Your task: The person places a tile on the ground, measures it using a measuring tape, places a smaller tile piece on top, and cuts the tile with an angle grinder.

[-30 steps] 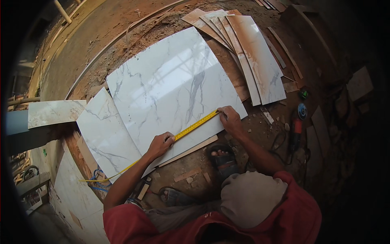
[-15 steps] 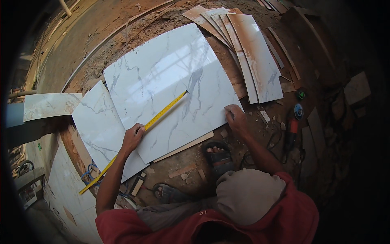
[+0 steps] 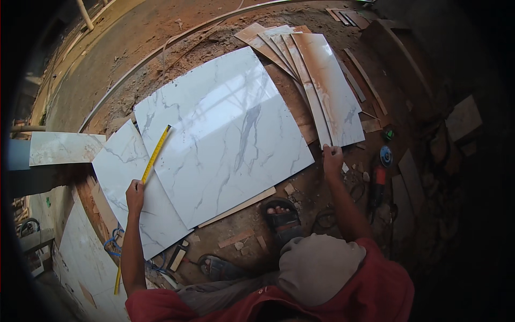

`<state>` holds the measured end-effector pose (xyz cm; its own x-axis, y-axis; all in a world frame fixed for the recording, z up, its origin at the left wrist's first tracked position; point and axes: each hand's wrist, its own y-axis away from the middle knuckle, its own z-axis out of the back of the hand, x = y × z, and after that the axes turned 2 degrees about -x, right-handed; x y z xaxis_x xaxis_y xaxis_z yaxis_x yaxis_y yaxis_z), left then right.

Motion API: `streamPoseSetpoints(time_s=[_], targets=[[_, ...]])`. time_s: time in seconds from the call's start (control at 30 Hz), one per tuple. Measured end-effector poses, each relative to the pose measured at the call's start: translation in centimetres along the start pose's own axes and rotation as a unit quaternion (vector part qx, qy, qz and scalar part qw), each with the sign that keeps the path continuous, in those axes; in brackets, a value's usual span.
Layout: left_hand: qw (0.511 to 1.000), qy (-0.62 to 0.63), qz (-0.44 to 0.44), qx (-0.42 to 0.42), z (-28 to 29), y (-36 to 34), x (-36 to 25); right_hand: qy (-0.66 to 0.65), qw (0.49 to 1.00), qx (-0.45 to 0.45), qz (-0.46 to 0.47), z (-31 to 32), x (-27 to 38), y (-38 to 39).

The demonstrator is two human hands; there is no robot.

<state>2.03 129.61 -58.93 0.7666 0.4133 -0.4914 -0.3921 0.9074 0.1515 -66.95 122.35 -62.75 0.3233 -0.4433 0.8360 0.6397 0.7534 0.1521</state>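
Note:
My left hand is closed around a yellow tape measure blade. The blade's far end rises over a large white marble-patterned tile, and its other end hangs past my forearm. Another white tile lies partly under the large one at the left. My right hand is closed at the near end of a narrow tile strip, fingertips on its edge. That strip belongs to a fanned stack, topped by a white tile with brown stains.
An angle grinder with a blue disc lies on the dirt at the right, by a small green object. Near my feet are a wood-coloured block and broken pieces. A long metal bar curves along the far side.
My left hand has moved left and nearer with the tape blade, which now stands more upright. My right hand has left the large tile's corner and reached right to the stacked strips.

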Motion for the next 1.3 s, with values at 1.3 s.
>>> streamPoseSetpoints(time_s=[1.3], targets=[[0.997, -0.077, 0.009, -0.032, 1.9, -0.4, 1.5, -0.219, 0.961, -0.023, -0.169, 7.2, -2.3, -14.6]])
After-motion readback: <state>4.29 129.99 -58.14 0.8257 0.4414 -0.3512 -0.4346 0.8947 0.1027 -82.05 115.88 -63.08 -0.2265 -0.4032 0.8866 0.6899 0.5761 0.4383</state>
